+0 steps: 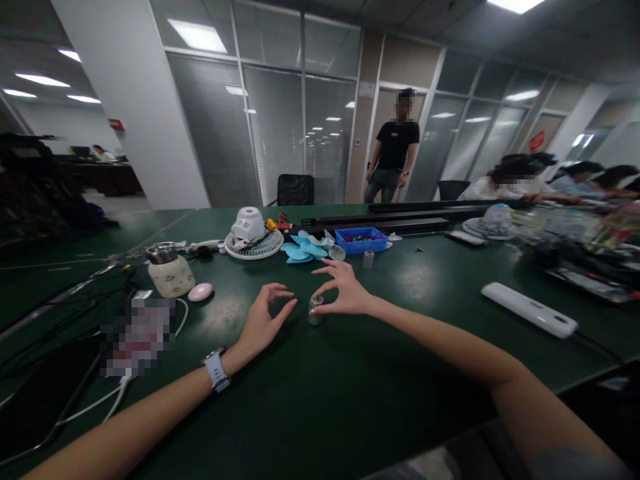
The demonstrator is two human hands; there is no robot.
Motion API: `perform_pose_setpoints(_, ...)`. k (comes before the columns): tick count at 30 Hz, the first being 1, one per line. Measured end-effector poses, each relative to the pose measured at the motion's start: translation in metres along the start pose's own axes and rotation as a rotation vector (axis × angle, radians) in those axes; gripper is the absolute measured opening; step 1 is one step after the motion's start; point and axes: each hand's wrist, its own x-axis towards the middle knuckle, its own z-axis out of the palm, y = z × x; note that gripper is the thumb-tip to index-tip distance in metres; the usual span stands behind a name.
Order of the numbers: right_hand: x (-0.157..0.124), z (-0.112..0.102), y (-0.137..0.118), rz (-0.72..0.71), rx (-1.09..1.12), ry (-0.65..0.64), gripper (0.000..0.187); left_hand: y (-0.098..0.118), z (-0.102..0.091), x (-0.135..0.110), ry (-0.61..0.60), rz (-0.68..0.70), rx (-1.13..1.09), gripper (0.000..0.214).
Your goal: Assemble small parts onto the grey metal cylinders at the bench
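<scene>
A small grey cylinder [315,319] stands upright on the green table. The thumb and index finger of my right hand [347,293] close around its upper part, while the other fingers stick out. To the left, my left hand [263,320] is curved with thumb and fingers apart and holds nothing. A short gap separates it from the cylinder. A similar grey cylinder [369,259] stands farther back, near a blue tray [357,247] of small parts. Light-blue fan blades [303,247] lie beyond my hands, beside a white fan head and grille [253,237].
On the left are a patterned jar [170,273], a pink oval object [201,292], cables and a dark tablet-like slab [45,393]. A white power strip [530,310] lies right. Black bars [380,223] line the back. One person [397,147] stands beyond; others sit at right.
</scene>
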Motion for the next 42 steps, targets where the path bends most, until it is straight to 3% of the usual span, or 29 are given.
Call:
perform_pose_setpoints(3, -0.002, 0.008, -0.011, 0.006, 0.057, -0.007, 0.035, 0.013, 0.005, 0.001, -0.021, 0.07, -0.057, 0.043)
perform_pose_setpoints(8, -0.002, 0.016, -0.004, 0.053, 0.1, 0.001, 0.031, 0.03, 0.016, 0.006, -0.091, 0.073, -0.059, 0.041)
perform_pose_setpoints(15, 0.0, 0.021, -0.007, 0.072, 0.119, 0.024, 0.034, 0.039, 0.015, 0.014, 0.002, -0.018, -0.15, 0.034)
perform_pose_setpoints(19, 0.0, 0.018, -0.01, 0.096, 0.125, 0.007, 0.039, 0.022, 0.0, 0.011, 0.048, -0.037, -0.12, 0.04)
perform_pose_setpoints(24, -0.002, 0.017, -0.015, 0.092, 0.114, 0.0, 0.038, -0.012, -0.007, 0.003, -0.157, -0.169, -0.1, 0.038)
perform_pose_setpoints(29, -0.011, 0.015, -0.015, 0.079, 0.047, 0.093, 0.033, -0.021, -0.002, 0.0, -0.233, -0.163, -0.08, 0.037)
perform_pose_setpoints(32, -0.008, -0.001, 0.009, 0.173, -0.055, 0.175, 0.033, -0.019, -0.002, -0.001, -0.221, -0.138, -0.064, 0.039)
perform_pose_setpoints(35, 0.005, -0.025, 0.054, 0.318, -0.238, 0.235, 0.037, -0.016, -0.002, -0.001, -0.177, -0.15, -0.058, 0.04)
perform_pose_setpoints(38, 0.021, -0.041, 0.102, 0.366, -0.442, 0.213, 0.039, -0.015, -0.002, -0.001, -0.101, -0.195, -0.02, 0.04)
perform_pose_setpoints(42, 0.031, -0.035, 0.142, 0.421, -0.615, 0.105, 0.04, -0.017, -0.003, 0.0, -0.041, -0.245, -0.037, 0.033)
